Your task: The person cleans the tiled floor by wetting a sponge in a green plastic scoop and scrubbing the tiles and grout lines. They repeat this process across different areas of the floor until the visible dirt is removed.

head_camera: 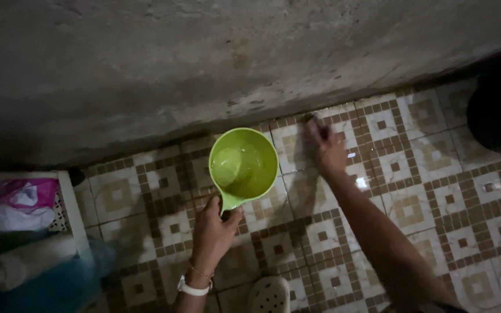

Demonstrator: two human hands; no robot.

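The left hand (213, 229) grips the short handle of a round lime-green plastic water dipper (243, 164), held level above the brown-and-cream patterned tile floor (436, 191), near the foot of the rough grey concrete wall (204, 58). The right hand (327, 149) reaches farther right, pressed down on the wet tiles; whether it holds anything I cannot tell. A white plastic laundry basket (68, 203) of clothes stands at the left.

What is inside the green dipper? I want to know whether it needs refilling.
The green dipper, held by the left hand, has water pooled in its bowl. The dim light hides how deep it is.
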